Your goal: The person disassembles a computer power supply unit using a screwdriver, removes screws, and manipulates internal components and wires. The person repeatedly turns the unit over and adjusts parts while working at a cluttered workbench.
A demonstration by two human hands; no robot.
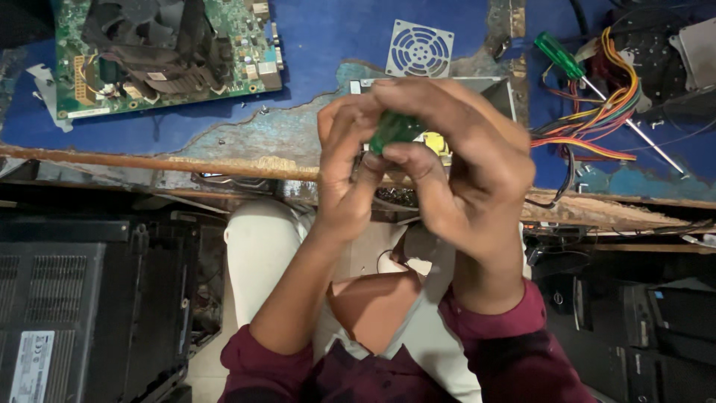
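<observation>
In the head view, at the centre of the frame, the left hand [349,175] and the right hand [459,168] are both clenched around a small green translucent handle [394,128], held over an opened grey metal box [498,91] at the edge of the worn blue bench [328,37]. The box looks partly stripped: a loose fan grille [419,49] lies above it, its bundle of coloured wires [593,119] spills right beside a green screwdriver [578,75], and a green circuit board [168,52] sits upper left. What the handle's tip meets is hidden, so how much remains I cannot tell.
</observation>
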